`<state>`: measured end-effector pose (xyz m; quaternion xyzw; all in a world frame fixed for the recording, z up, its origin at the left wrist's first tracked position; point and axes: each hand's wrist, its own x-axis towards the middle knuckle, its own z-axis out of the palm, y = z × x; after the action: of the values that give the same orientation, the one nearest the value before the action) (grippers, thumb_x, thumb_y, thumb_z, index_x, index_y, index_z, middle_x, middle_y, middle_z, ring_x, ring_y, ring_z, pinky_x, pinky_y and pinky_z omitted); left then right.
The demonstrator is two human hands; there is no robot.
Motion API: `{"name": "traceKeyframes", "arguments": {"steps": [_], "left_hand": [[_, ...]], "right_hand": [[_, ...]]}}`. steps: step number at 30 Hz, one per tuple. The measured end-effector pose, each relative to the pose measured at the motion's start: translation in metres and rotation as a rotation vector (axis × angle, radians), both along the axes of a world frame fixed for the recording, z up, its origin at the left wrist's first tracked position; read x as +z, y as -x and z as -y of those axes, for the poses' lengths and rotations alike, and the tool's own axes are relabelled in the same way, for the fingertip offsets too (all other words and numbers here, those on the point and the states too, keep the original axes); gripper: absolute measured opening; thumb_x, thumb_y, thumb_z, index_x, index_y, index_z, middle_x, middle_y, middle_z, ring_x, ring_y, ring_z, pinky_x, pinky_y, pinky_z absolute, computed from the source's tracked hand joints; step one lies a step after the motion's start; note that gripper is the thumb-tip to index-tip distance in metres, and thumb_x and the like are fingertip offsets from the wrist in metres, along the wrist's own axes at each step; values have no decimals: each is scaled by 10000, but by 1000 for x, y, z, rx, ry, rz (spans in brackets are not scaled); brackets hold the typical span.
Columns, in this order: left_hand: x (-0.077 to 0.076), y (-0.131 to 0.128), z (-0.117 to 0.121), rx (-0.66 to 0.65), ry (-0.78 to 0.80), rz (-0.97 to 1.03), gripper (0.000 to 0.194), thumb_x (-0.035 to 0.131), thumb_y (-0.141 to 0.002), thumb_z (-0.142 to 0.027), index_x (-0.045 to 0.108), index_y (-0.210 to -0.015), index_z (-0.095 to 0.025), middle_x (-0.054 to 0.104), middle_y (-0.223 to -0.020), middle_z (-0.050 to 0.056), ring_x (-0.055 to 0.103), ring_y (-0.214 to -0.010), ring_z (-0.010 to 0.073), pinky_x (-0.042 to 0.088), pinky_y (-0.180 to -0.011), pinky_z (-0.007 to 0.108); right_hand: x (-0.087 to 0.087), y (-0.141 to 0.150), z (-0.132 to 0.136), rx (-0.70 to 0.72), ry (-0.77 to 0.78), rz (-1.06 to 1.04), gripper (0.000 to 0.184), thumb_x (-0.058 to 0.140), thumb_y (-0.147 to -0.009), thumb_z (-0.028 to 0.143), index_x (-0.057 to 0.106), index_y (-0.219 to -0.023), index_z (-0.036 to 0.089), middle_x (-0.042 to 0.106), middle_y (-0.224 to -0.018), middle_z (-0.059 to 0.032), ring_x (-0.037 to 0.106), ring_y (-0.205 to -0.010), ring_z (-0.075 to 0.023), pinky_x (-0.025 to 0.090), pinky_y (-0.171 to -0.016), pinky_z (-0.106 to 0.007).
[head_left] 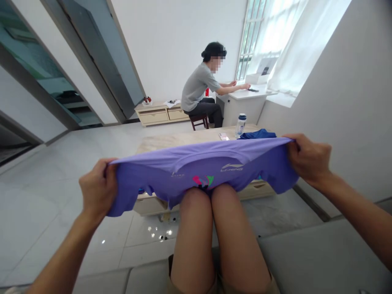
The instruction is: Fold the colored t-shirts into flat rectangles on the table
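Stretching the purple shirt (208, 157) between our left hand (99, 190) and right hand (312, 159), we have the fingers of both closed on its cloth, one at each shoulder end. It looks light, soft and limp, with little to break, though smooth enough to slide a bit; we judge the shoulder seams the best places to grip, since the loose middle sags. The shirt hangs in the air by our knees (225, 196), in front of the pale table (168, 136), whose top carries a bottle (241, 125), a phone (223, 136) and a crumpled blue cloth (260, 134). We sit on a grey sofa (321, 257) above a glossy tiled floor (61, 183). Across the room, a person (197, 85) in grey sits on a stool (199, 119) near the curtained window (284, 45).
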<state>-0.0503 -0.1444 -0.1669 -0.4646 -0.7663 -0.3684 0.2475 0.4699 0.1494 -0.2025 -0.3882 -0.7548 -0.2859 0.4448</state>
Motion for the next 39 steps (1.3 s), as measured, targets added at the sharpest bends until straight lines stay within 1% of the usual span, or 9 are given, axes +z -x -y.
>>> {"name": "traceKeyframes", "arguments": {"steps": [5,8,13,17,21,25,30,35,39], "left_hand": [[-85,-12,28,18,116,-4,350,468,-997,-404,755,-960,-208,508,-526,-14,451,-465,174,269,-552,273],[-120,-7,37,71,193,-3,375,461,-1032,-402,777,-1027,-201,476,-524,-18,417,-462,173,257,-557,279],[-137,34,11,38,264,-40,388,449,-1073,-425,773,-1047,-212,568,-568,6,487,-478,187,276,-563,293],[-153,76,-62,-43,397,26,351,434,-1084,-396,741,-1062,-227,683,-687,38,644,-603,225,374,-628,291],[-191,96,-140,4,676,61,347,452,-1092,-391,736,-1063,-195,774,-896,122,741,-851,303,474,-735,335],[-241,77,-168,-47,691,-9,411,458,-1068,-304,693,-1341,-107,728,-1347,250,683,-1261,388,540,-1030,481],[-287,30,-158,-244,668,74,547,387,-1120,-404,603,-1544,-134,597,-1633,210,549,-1521,354,406,-1300,526],[-300,17,-164,-170,814,158,690,338,-1129,-449,438,-1720,-106,370,-1811,198,326,-1694,383,231,-1386,624],[-299,29,-178,-153,842,145,702,334,-1132,-462,399,-1754,-142,302,-1840,172,255,-1721,395,189,-1391,644]], "right_hand": [[-56,-6,23,55,217,63,478,425,-1111,399,817,-959,172,588,-506,-48,512,-450,-174,253,-518,-303],[-96,-3,27,75,209,21,425,446,-1107,346,811,-967,179,585,-516,-25,481,-428,-150,244,-522,-287],[-128,25,-16,44,292,-24,441,432,-1122,380,806,-1016,170,587,-536,-38,494,-456,-169,226,-547,-302],[-144,83,-84,-47,526,33,449,386,-1133,362,785,-1152,157,688,-660,-81,587,-557,-212,276,-589,-302],[-174,145,-130,-140,805,274,400,399,-1140,324,745,-1256,161,799,-941,-142,705,-808,-282,401,-651,-317],[-211,177,-117,-32,826,410,460,397,-1088,181,683,-1441,107,736,-1393,-233,671,-1256,-369,535,-996,-446],[-249,189,-62,181,889,385,536,324,-1148,315,627,-1559,155,562,-1679,-179,515,-1547,-339,386,-1295,-506],[-273,195,-48,46,1096,375,660,312,-1155,471,452,-1720,160,375,-1809,-170,325,-1692,-354,290,-1351,-628],[-279,194,-61,51,1038,390,699,328,-1148,501,395,-1754,159,288,-1843,-159,247,-1721,-357,216,-1372,-649]]}}
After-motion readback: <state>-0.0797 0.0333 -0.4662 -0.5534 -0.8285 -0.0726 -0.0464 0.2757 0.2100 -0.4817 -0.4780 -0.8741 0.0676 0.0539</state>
